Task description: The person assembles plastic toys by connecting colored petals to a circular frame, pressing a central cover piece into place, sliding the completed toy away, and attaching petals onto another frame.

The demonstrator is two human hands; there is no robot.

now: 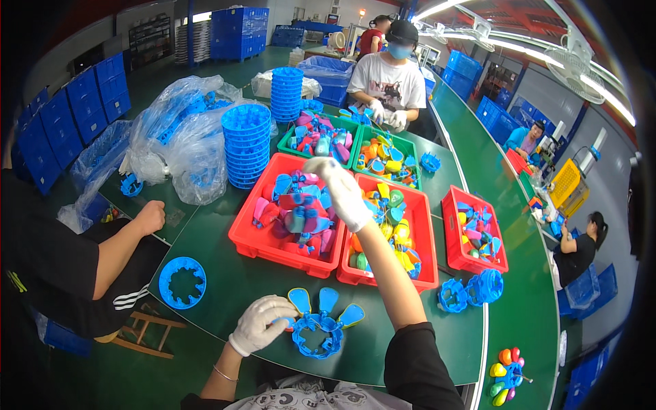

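Observation:
My left hand (pixel 262 325), in a white glove, is closed at the left side of a blue toothed plastic ring (pixel 318 344) on the green table. Its fingertips pinch a small petal-shaped plastic piece (pixel 290 321), mostly hidden by them. Blue petal pieces (pixel 329 299) with yellow edges fan out from the ring's far side. My gloved right hand (pixel 339 194) is stretched out above the red bin (pixel 287 264) of pink, red, blue and purple petal pieces (pixel 301 217). Motion blurs its fingers, so I cannot tell whether they hold anything.
Another red bin (pixel 425 281) holds yellow and green pieces; green bins (pixel 415 147) stand behind. Stacked blue rings (pixel 246 147) rise at left, beside plastic bags (pixel 199 174). A co-worker's hand (pixel 150 217) is at left; another person (pixel 386 85) stands opposite. A conveyor (pixel 512 273) runs along the right.

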